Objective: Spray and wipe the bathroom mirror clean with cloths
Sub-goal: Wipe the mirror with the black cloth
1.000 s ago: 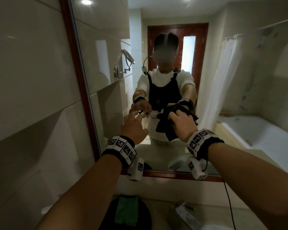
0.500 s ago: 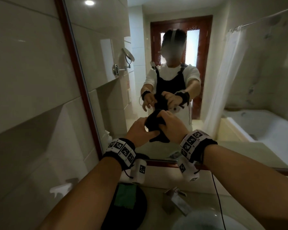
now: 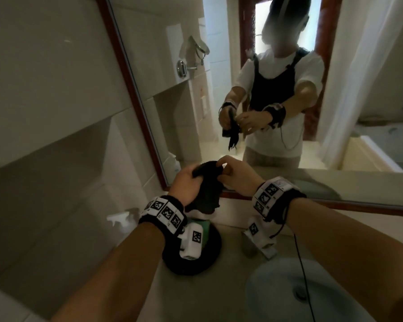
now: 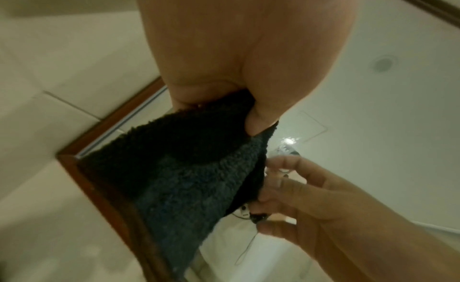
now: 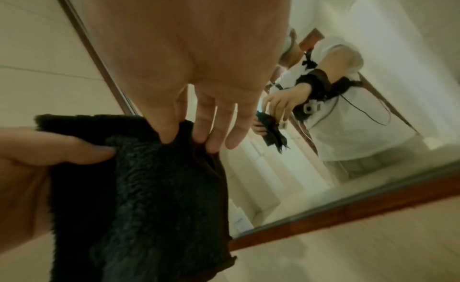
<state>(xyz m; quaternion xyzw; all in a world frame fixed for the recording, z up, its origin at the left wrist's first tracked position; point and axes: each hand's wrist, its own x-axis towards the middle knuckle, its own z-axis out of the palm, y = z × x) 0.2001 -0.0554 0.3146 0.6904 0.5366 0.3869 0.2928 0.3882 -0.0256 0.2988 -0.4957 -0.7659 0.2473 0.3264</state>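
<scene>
Hands have come off the glass — a second ago my right hand (image 3: pixel 236 174) had the dark cloth (image 3: pixel 206 194) pressed up on the mirror (image 3: pixel 219 73) at chest height with the left reaching in beside it, and now both have dropped to the mirror's lower left corner, just in front of the wooden frame (image 3: pixel 135 94) and clear of the glass. The cloth has changed carrier along the way: my left hand (image 3: pixel 187 184) now grips its bunched top, thumb and fingers curled round the fabric, and the rest hangs down loose below the fist. The right hand is only half closed, its fingertips (image 5: pixel 171 132) nipping the cloth's upper edge from the other side while the little finger stands free.

My view has tipped down too, so the counter (image 3: pixel 196 287) is in sight with the round black tray (image 3: pixel 193 259) holding a green cloth (image 3: pixel 205 225), a white spray bottle (image 3: pixel 119 218) against the wall tiles, and the basin (image 3: pixel 277 289) at lower right.

I read this as a pause in wiping — I am regathering or refolding the dark cloth, or about to set it down and swap for the green one. I cannot tell from here whether the glass is already clean
</scene>
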